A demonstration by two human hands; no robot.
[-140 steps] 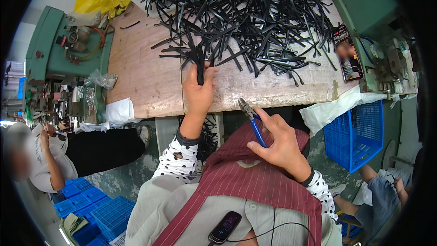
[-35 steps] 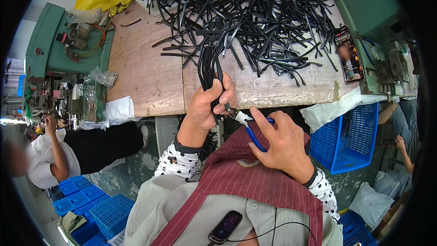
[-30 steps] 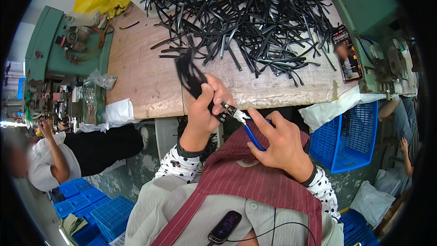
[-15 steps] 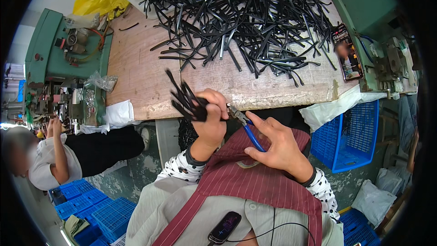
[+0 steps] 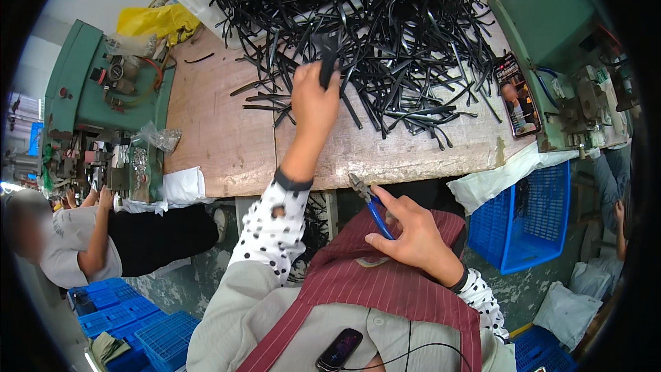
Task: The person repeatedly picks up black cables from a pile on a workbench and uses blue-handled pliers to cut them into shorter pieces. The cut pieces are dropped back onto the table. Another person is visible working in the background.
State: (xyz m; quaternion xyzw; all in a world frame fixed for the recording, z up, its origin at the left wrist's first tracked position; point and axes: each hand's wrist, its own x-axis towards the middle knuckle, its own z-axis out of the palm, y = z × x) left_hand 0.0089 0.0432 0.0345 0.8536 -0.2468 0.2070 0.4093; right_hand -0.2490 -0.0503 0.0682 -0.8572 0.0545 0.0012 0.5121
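Note:
My left hand [image 5: 315,103] reaches forward over the wooden table, fingers closed round a bunch of black eyeglass temple arms [image 5: 329,62]. The far end of the bunch is blurred against a large heap of similar black temple arms [image 5: 399,34], so I cannot tell whether it touches the heap. Close to my lap, my right hand [image 5: 416,234] holds cutting pliers [image 5: 379,219] with blue handles. Their metal jaws point up and left at the table's near edge, with nothing visible between them.
Green machines [image 5: 86,89] flank the table [image 5: 220,124], the left one bearing a gauge. A box with a dark printed front [image 5: 518,96] leans by the right machine. Below right hangs a blue crate [image 5: 530,234]. A co-worker [image 5: 76,241] sits at the left; blue baskets [image 5: 169,337] are stacked below.
My left hand has gone from beside the pliers forward to the heap, carrying the bunch of temple arms. The pliers stay in my right hand near the table edge.

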